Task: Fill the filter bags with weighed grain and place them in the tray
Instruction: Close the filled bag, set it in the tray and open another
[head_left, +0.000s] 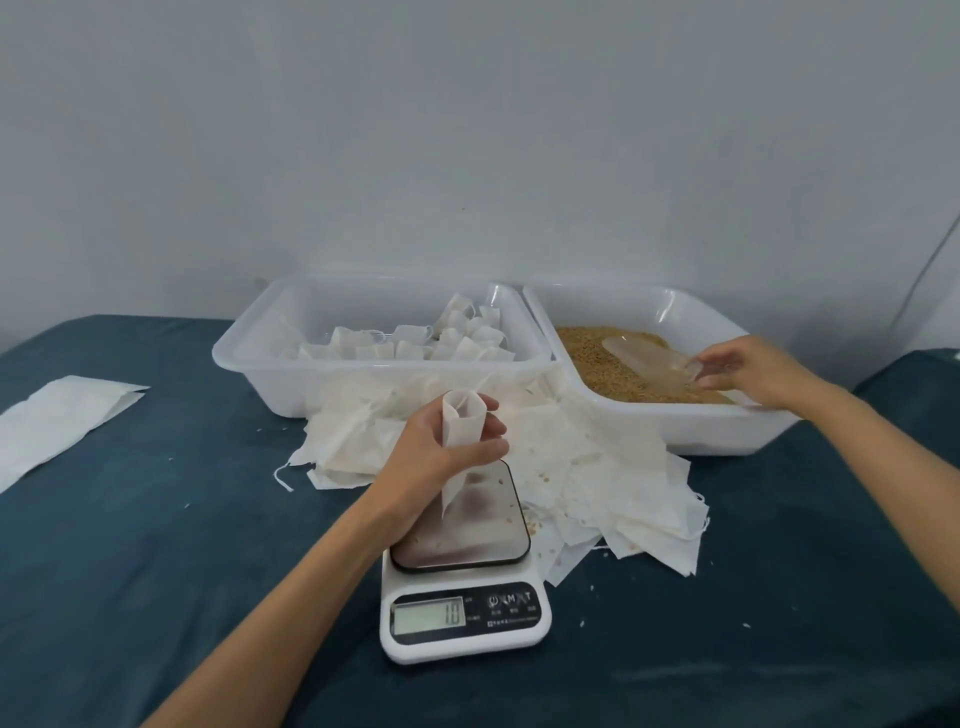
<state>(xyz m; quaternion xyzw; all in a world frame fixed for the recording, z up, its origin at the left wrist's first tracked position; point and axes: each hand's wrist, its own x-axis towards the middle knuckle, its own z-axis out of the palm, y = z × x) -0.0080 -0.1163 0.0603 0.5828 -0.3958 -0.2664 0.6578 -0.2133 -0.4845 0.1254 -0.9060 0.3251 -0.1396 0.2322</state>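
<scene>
My left hand grips an empty white filter bag with its mouth held open, upright above the steel plate of a white kitchen scale. The scale's display reads 10. My right hand pinches the handle of a clear plastic scoop that lies on the brown grain in the right tub. The left tray holds several filled white bags. A heap of empty filter bags lies between the tubs and the scale.
A dark teal cloth covers the table. A flat white paper sleeve lies at the far left. Stray grains dot the bags and cloth near the scale. A grey wall stands behind the tubs.
</scene>
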